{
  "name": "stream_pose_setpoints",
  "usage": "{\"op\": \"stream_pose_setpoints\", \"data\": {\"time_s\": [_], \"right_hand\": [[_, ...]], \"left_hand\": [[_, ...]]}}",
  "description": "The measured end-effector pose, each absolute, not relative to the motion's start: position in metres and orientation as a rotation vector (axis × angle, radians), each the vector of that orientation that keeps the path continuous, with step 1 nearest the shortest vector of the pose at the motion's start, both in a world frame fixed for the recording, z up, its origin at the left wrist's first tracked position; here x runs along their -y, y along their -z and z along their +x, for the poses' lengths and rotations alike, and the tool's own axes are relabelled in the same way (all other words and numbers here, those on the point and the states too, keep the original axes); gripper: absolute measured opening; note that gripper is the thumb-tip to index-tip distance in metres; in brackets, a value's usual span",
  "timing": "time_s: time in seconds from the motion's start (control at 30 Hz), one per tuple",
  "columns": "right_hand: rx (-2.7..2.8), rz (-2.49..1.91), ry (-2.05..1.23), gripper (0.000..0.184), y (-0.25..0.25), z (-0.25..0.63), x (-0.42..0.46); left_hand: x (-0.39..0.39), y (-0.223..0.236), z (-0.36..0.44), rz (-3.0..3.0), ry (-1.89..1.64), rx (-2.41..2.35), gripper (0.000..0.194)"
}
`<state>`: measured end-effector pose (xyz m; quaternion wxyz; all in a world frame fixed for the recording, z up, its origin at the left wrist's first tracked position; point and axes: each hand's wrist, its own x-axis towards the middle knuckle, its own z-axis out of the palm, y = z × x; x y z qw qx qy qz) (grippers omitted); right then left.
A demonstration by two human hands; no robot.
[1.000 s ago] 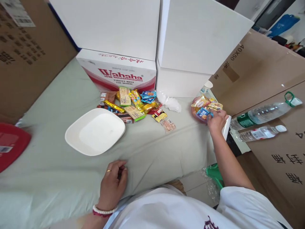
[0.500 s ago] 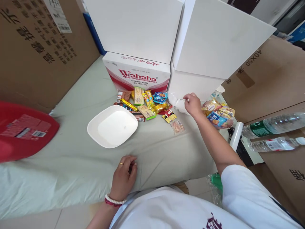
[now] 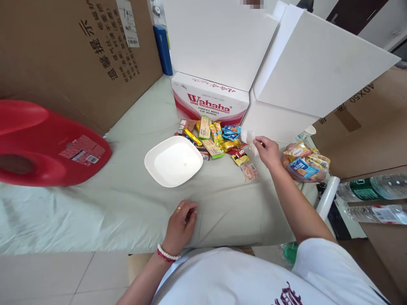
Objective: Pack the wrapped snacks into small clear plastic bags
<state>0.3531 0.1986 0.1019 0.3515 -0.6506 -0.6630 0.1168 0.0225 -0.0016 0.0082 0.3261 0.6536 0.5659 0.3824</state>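
Here, white plastic in right hand, open cloth toward near edge.

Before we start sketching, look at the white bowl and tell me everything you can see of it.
The bowl is plain white, smooth and plastic-looking, with a rounded-square outline, a thin rim and sloping walls. A small mark shows inside, right of centre. It sits upright, open side up, on the pale green cloth. Its far right edge hides part of the snacks; whether they touch is unclear. The left hand lies nearer the camera wearer, not touching it.
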Motion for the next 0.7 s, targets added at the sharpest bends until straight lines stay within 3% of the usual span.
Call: {"op": "stream_pose_setpoints", "data": {"time_s": [0.17,0.3,0.5,0.7], "right_hand": [[1.384,-1.459,-0.727,0.025,-0.079,0.322,-0.082],[1.528,-1.442,-0.778,0.014,-0.063,0.286,-0.025],[1.483,-1.456,-0.843,0.012,-0.051,0.271,-0.002],[1.048,-1.431,-1.164,0.026,-0.042,0.286,-0.002]], "left_hand": [[-0.012,-0.030,0.061,1.286,-0.966,-1.146,0.027],[-0.032,-0.038,0.103,0.976,-1.001,-0.945,0.041],[-0.035,-0.026,0.114,0.818,-1.010,-0.886,0.045],[-0.025,-0.018,0.095,0.784,-1.120,-0.966,0.042]]}}
